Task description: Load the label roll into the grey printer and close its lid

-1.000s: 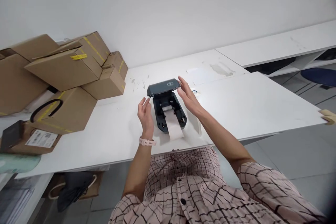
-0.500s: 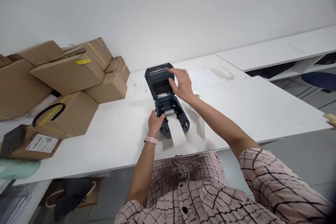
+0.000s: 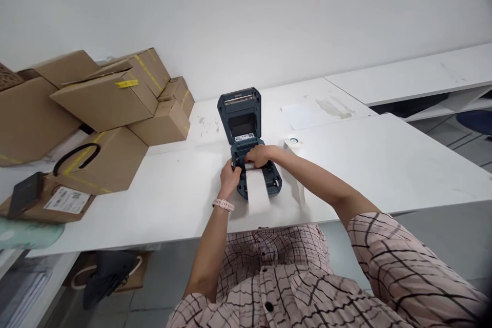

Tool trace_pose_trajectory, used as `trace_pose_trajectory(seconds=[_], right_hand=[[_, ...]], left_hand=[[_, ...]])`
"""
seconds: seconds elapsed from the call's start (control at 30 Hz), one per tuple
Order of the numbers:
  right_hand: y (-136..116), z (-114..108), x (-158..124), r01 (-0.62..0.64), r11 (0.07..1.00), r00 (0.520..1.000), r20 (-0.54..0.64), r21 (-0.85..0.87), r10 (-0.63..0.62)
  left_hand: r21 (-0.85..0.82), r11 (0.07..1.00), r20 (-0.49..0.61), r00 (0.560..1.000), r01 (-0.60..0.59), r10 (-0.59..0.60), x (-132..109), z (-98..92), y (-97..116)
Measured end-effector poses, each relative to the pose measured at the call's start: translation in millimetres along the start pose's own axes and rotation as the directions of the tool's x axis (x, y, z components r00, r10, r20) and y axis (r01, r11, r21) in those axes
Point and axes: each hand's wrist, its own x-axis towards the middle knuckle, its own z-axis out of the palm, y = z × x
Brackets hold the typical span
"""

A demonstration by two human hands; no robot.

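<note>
One white surface (image 3: 172,195) carries everything, with at least seven cardboard boxes (image 3: 103,102) piled at its left end. Well apart from them, near the front edge, stands one dark printer (image 3: 244,147), its single lid (image 3: 240,113) raised. Two hands work at it: the left hand (image 3: 229,179) has its grip closed over the base's left wall, thumb inside; the right hand (image 3: 260,156) reaches into the base, fingertips hidden, so whether its grip holds anything cannot be told. One pale paper strip (image 3: 257,192) runs out over the printer's front. One roll (image 3: 294,143) lies to the right. One pink wristband (image 3: 223,204) circles the left wrist.
</note>
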Motion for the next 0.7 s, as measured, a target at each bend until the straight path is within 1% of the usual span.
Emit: trace_pose_trajectory(seconds=[0.07,0.1,0.13,0.17,0.2,0.23,0.27,0.3,0.33,0.4,0.43,0.47,0.5,0.57,0.6,0.63,0.7], right_hand=[[4.6,-7.7,-13.5,0.061,0.996,0.998,0.014,0.067,-0.062],[7.5,-11.0,-24.9,0.118,0.983,0.993,-0.007,0.141,-0.118],[10.9,-13.1,-39.9,0.196,0.95,0.981,-0.055,0.243,-0.188],[14.8,-13.1,-58.2,0.289,0.886,0.957,-0.13,0.362,-0.259],[19.4,-10.5,-79.7,0.386,0.791,0.922,-0.225,0.475,-0.315],[24.7,-4.7,-103.9,0.474,0.675,0.88,-0.326,0.565,-0.345],[30.7,4.4,-129.9,0.532,0.581,0.846,-0.41,0.616,-0.341],[37.4,16.5,-156.7,0.567,0.523,0.823,-0.472,0.637,-0.317],[44.8,30.8,-183.2,0.58,0.499,0.811,-0.519,0.645,-0.272],[61.0,61.8,-230.4,0.59,0.483,0.776,-0.619,0.647,-0.12],[69.1,76.5,-248.9,0.587,0.488,0.759,-0.649,0.646,-0.054],[76.9,89.6,-262.6,0.543,0.514,0.77,-0.638,0.664,0.012],[84.0,101.0,-270.7,0.474,0.542,0.791,-0.606,0.693,0.082],[95.9,119.1,-269.9,0.305,0.583,0.83,-0.511,0.753,0.226],[100.7,126.6,-261.8,0.234,0.586,0.834,-0.47,0.776,0.289],[105.0,133.4,-249.7,0.191,0.577,0.829,-0.446,0.794,0.339],[112.0,145.8,-219.5,0.175,0.528,0.811,-0.426,0.831,0.401]], left_hand=[[-0.029,1.0,-0.002,1.0,0.0,0.0,-0.5,0.1,0.0],[-0.033,0.999,-0.002,1.0,-0.002,0.002,-1.0,-0.2,0.3],[-0.031,1.0,-0.001,1.0,-0.004,0.004,-1.6,-0.6,0.6],[-0.026,1.0,0.001,1.0,-0.006,0.006,-2.3,-1.0,0.9],[-0.025,1.0,0.003,1.0,-0.008,0.008,-3.0,-1.2,1.0],[-0.032,0.999,0.005,1.0,-0.01,0.01,-3.5,-1.3,0.8],[-0.046,0.999,0.004,1.0,-0.01,0.01,-3.9,-1.1,0.3],[-0.064,0.998,0.001,1.0,-0.011,0.011,-3.9,-0.6,-0.5],[-0.083,0.996,-0.005,1.0,-0.013,0.013,-3.7,0.2,-1.5],[-0.109,0.994,-0.017,1.0,-0.022,0.02,-2.5,2.5,-4.5],[-0.12,0.992,-0.023,0.999,-0.028,0.025,-1.7,3.8,-6.2],[-0.138,0.99,-0.024,0.999,-0.033,0.03,-0.8,5.0,-8.0],[-0.155,0.987,-0.021,0.999,-0.037,0.034,0.0,6.1,-9.8],[-0.185,0.982,-0.024,0.999,-0.038,0.035,1.3,7.8,-13.1],[-0.196,0.98,-0.028,0.999,-0.034,0.029,1.8,8.4,-14.4],[-0.206,0.978,-0.03,0.999,-0.029,0.023,2.1,8.9,-15.3],[-0.23,0.973,-0.032,0.999,-0.016,0.009,2.1,9.4,-15.9]])
